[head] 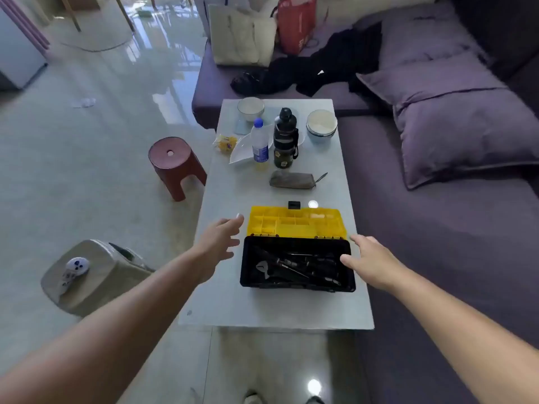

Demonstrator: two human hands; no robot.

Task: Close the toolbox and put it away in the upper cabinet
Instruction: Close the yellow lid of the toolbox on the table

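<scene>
The toolbox [296,262] sits open near the lower middle of the frame, on the near half of the pale table [233,301]. Its long axis runs left to right across the picture. The black tray faces up, and the yellow lid [296,224] is thrown back toward the far end of the table, its compartments showing. The tools in the tray are dark against dark plastic and hard to tell apart; a wrench-like head at the left is about all that reads clearly.

The left hand [220,237] hovers just beside the box's left end with fingers spread and nothing in its grasp. The right hand [372,260] is at the right end, also spread and empty, its thumb over the tray's rim; whether it touches, I cannot tell.

No cabinet is in view.
</scene>
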